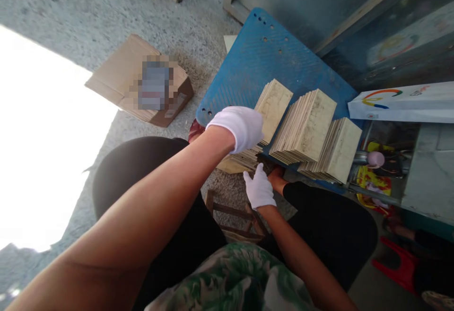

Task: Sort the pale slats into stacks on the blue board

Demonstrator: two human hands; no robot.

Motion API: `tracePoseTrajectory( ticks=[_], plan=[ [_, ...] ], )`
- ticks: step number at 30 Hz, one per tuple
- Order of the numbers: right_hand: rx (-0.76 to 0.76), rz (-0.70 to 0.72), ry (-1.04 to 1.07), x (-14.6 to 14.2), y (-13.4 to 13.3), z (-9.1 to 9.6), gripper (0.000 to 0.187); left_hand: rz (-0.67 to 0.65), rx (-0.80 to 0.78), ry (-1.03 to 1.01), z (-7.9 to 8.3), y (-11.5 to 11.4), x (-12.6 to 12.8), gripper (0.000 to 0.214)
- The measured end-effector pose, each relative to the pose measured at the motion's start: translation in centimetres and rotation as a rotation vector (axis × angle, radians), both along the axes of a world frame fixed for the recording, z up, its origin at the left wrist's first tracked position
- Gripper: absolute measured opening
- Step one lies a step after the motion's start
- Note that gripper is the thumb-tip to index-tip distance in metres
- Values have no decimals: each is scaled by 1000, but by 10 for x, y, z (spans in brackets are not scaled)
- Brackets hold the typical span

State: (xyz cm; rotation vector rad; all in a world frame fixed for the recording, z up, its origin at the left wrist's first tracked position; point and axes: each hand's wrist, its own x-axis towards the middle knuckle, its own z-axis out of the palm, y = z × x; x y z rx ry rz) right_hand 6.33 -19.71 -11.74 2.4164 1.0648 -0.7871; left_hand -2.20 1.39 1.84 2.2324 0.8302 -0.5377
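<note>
Both my hands wear white gloves. My left hand (238, 126) rests on the leftmost stack of thin pale wooden plates (272, 107), fingers curled over its near end. My right hand (258, 188) reaches up from below, fingers together, touching the lower edge of the same stack. Two more stacks of plates (305, 126) (336, 150) lean side by side to the right. All stand on a blue board (255, 56).
A cardboard box (142, 84) lies on the concrete floor at left. A long white carton (400, 103) sits at right above a shelf with coloured clutter (372, 169). A wooden stool (234, 216) stands between my knees. A red plastic stool (397, 263) is lower right.
</note>
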Motion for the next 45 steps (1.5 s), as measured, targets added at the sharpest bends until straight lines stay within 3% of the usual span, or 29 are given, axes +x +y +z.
tracePoseTrajectory(
  ticks=[4, 10, 26, 31, 37, 41, 45],
  plan=[
    [109, 94, -9, -8, -17, 2, 59, -15, 9, 2, 3, 0, -1, 46],
    [107, 247, -23, -7, -24, -6, 53, -40, 20, 26, 7, -4, 4, 48],
    [154, 247, -54, -4, -25, -8, 53, -80, 16, 36, 2, -11, 11, 45],
    [264, 140, 30, -7, -34, -10, 45, -83, 12, 48, 2, -12, 13, 45],
    [293, -202, 205, -11, -41, -24, 30, -97, 17, 49, 3, -12, 13, 44],
    [311, -196, 382, -5, -40, -35, 30, -95, 2, 45, 2, -14, 12, 42],
    [294, -156, 430, 0, -35, -40, 26, -107, -6, 51, 3, -15, 13, 40]
  ],
)
